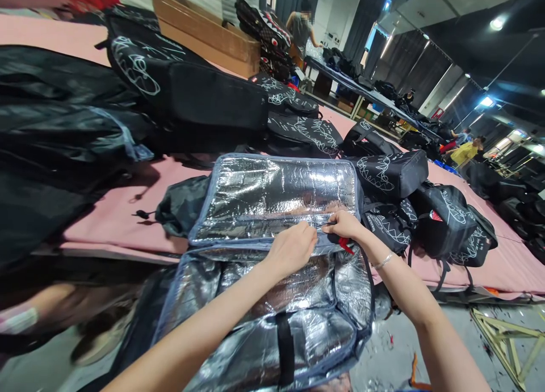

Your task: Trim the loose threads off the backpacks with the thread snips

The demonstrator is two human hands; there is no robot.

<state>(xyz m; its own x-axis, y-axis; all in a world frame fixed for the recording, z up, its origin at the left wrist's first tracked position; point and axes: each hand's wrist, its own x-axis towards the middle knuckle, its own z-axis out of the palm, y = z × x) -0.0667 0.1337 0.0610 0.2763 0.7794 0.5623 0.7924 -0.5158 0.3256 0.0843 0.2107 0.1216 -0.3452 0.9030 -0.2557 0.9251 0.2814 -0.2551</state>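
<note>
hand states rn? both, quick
Left hand: closed at the silver flap's lower part; what it grips can't be told.
Right hand: closed in a pinch beside it; red item below, hold unclear.

Glossy lining (281,182), matt cloth around it

At the centre, the lining looks like silver foil, crinkled and highly reflective, edged by a blue-grey cloth binding (255,245) with a duller finish. The strap (286,346) at bottom centre looks like matt black webbing. Behind, the bags (217,100) are black cloth, mostly matt, with white line patterns. The box (204,32), upper left, is brown cardboard, faintly shiny. The desk (110,222) has a smooth, matt pink surface.
</note>
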